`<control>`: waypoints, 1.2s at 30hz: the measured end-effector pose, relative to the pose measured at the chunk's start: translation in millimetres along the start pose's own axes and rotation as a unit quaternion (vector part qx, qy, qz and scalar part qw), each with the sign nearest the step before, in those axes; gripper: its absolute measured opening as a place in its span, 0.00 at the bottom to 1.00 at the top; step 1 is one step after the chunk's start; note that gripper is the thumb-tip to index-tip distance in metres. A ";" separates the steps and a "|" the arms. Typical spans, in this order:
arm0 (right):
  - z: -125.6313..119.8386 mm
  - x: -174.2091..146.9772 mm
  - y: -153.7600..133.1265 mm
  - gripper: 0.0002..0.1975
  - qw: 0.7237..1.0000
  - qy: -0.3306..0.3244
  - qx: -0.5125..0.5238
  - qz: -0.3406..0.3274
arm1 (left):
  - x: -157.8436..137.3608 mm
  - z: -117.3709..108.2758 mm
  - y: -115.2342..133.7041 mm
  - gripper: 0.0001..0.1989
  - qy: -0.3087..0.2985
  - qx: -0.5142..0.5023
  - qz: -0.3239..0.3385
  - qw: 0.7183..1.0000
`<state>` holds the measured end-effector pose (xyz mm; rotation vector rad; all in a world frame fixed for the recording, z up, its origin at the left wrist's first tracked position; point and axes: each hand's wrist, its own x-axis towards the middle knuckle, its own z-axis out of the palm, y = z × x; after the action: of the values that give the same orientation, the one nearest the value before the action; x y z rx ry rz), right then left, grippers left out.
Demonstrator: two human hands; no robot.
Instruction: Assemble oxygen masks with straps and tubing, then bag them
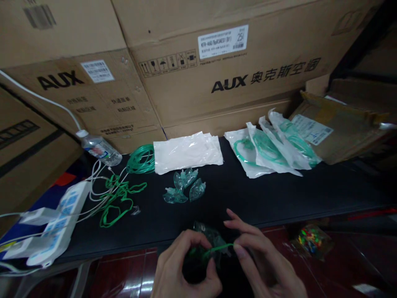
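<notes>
Close to the bench's front edge, my left hand (186,265) is closed around a green elastic strap (221,248) and seems to steady a clear green oxygen mask (208,231), partly hidden behind the fingers. My right hand (263,265) pinches the strap's other end between thumb and forefinger, its other fingers raised. The strap runs taut between the hands, across the mask. Several small clear masks (175,195) lie together farther back. Left of them is a loose pile of green straps (119,198).
Coiled green tubing (141,159) and white pouches (187,153) lie at the back. Bagged mask sets (266,151) lean by an open carton (347,128). A bottle (101,149), white cables and a power strip (62,223) occupy the left. Large cardboard boxes (186,95) stand behind.
</notes>
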<state>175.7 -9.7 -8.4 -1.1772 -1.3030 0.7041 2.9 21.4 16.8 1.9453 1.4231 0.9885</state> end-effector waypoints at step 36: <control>-23.9 30.9 16.3 0.20 0.916 -0.145 0.217 0.306 | 21.7 24.6 -19.4 0.22 -0.172 -0.447 -0.362 0.800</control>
<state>208.0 17.6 -9.5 -1.1324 -0.9227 1.5911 15.6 48.1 -7.2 0.7178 1.0317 0.6723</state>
